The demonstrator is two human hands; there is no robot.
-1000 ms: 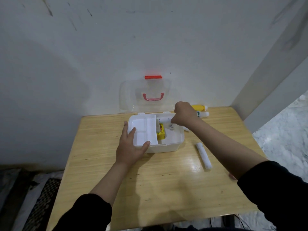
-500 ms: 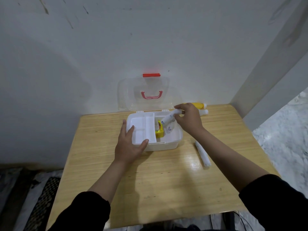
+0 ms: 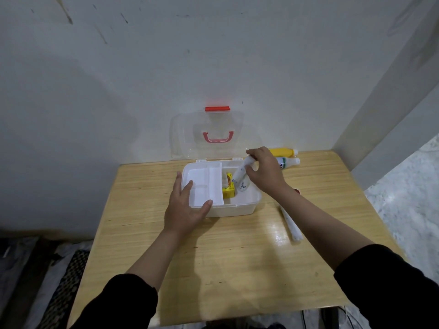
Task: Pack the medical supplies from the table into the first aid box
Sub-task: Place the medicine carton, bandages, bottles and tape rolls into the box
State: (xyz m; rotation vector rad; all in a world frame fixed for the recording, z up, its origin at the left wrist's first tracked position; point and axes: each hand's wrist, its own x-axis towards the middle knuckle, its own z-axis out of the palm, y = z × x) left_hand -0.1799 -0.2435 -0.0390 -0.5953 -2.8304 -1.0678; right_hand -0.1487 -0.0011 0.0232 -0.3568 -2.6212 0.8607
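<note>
The white first aid box (image 3: 242, 208) stands open on the wooden table, its clear lid (image 3: 213, 136) with a red handle leaning against the wall. My left hand (image 3: 184, 207) rests on the box's front left corner, thumb on the rim beside the white inner tray (image 3: 204, 186). My right hand (image 3: 263, 170) holds a white tube (image 3: 241, 173) tilted down into the right compartment, where a yellow carton (image 3: 228, 189) and another white tube (image 3: 243, 185) lie. A white roll (image 3: 291, 224) lies on the table right of the box.
A yellow bottle (image 3: 283, 152) and a white bottle (image 3: 288, 161) lie at the back right against the wall. The table (image 3: 213, 269) stands in a corner, walls behind and to the right. A small red item (image 3: 296, 191) peeks out beside my right forearm.
My right hand lifted back from inside the box and now holds a white tube angled down into the right compartment. My left hand stayed on the box corner.
</note>
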